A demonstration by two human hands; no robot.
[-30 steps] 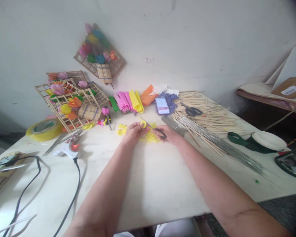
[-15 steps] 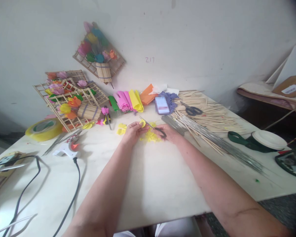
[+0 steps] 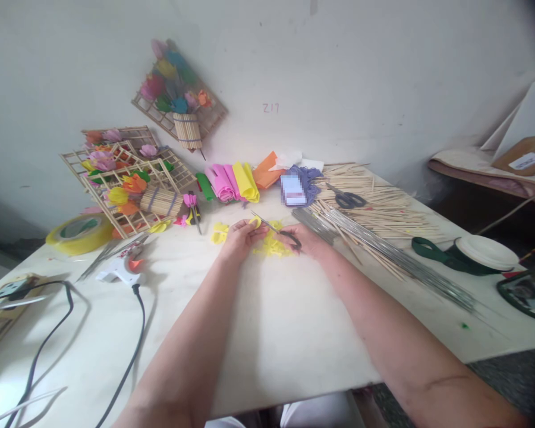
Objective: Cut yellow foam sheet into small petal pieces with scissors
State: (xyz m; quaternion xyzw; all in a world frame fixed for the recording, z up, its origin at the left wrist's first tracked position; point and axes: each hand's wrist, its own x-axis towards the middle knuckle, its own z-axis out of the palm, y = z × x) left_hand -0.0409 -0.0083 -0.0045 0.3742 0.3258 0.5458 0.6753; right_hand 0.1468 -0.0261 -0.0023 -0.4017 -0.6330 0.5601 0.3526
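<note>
Between the thumb and fingers of my left hand is a small piece of yellow paper. My right hand grips the dark handles of a pair of scissors, whose blades point up and left toward that piece. Under and around both hands lie yellow paper scraps. A small group of cut yellow pieces rests just left of my left hand. My fingers partly hide the paper and the scissor handles.
Rolled pink paper and yellow paper lie at the back. Wooden sticks, metal wires and a second pair of scissors are on the right. At left are a glue gun, tape and flower-covered stick frames.
My left hand and the yellow piece have shifted slightly to the left, away from the scissor blades. My right hand stays almost in place.
</note>
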